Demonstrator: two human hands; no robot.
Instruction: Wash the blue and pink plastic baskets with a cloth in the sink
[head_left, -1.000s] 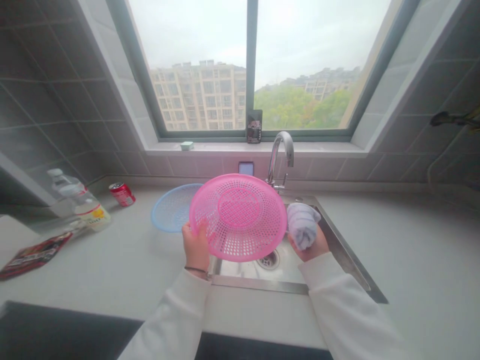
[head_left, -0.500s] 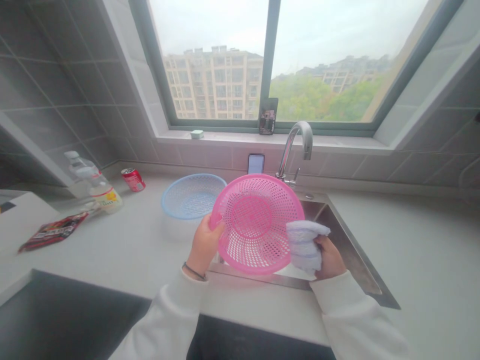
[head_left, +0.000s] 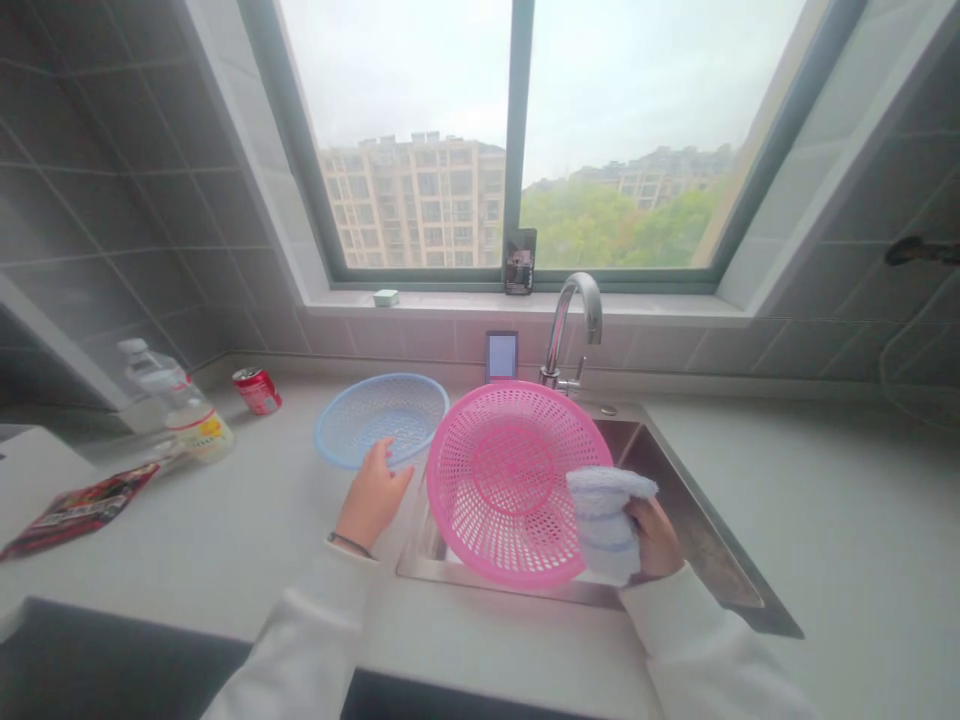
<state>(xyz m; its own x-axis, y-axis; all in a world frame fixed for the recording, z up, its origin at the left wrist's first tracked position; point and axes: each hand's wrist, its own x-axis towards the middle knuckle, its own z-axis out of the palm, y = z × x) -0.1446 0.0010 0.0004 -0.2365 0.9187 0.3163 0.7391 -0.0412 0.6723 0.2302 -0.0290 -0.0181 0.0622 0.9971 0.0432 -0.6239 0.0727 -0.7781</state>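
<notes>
A round, pink, perforated plastic basket tilted over the stainless-steel sink. Left of the sink, a pale-blue plastic basket showed its lattice floor, and the left hand spread loose, empty fingers, clear of the pink rim. Over the sink, the right hand gripped a folded whitish cloth, fingers partly hidden, at that rim.

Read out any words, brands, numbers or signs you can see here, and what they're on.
No text is sharp enough to quote.
Bottle label: letters too blurred.
Red can: pale marks too small.
Dark red packet: lettering too blurred.
Windowsill phone: screen too small.
Lit screen by the wall: nothing readable.
</notes>
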